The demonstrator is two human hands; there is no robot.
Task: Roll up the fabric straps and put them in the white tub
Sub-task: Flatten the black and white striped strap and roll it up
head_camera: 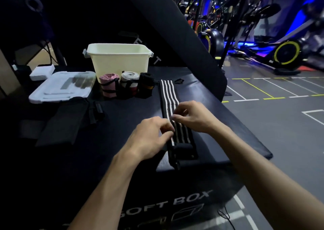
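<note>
Far left on the black desk (122, 159): a small white block (42, 71), with a clear tub lid (61, 87) lying flat just beside it. Near edge of lid: a flat black pad (64, 121) and a short black strap piece (96, 111).

Centre back: the white tub (119, 61) stood upright, open at the top; contents not visible. Three rolled straps stood on end in a row against its front wall: pink roll (109, 85), grey-white roll (129, 83), black roll (146, 84). All three were outside the tub.

Right of the rolls: a black strap with white stripes (168, 96) lay flat and unrolled, running from near the tub toward the near edge of the desk, its black end tab at the edge.

Left hand (150, 135) had fingers curled, pinching the strap's left edge. Right hand (191, 117) had fingers curled, fingertips pinching the striped face. Both gripped the strap mid-length, close together.

Right of the desk: grey gym floor (263, 124) with painted lines, exercise bikes (287, 52) beyond.
</note>
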